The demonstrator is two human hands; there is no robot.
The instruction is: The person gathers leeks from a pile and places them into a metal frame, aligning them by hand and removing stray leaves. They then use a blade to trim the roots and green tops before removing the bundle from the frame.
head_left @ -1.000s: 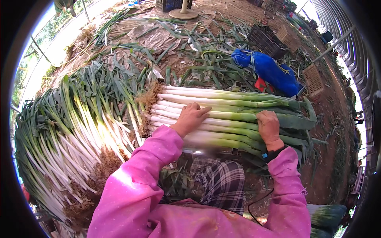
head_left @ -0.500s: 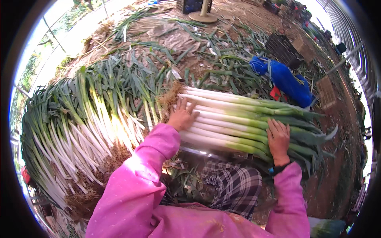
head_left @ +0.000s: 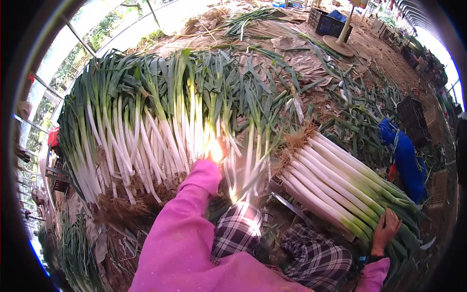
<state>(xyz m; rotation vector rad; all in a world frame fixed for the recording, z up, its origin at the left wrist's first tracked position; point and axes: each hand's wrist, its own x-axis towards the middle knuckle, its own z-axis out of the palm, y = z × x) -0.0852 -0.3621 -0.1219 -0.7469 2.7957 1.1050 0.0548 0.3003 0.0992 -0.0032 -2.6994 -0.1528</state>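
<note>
While the right hand is being rested, fingers extended without a grasp, on the green end of the leek bundle at right, the left hand is being washed out by glare at the loose leeks; its hold cannot be told. Beyond, a blue sack is being flanked by a black crate.
</note>
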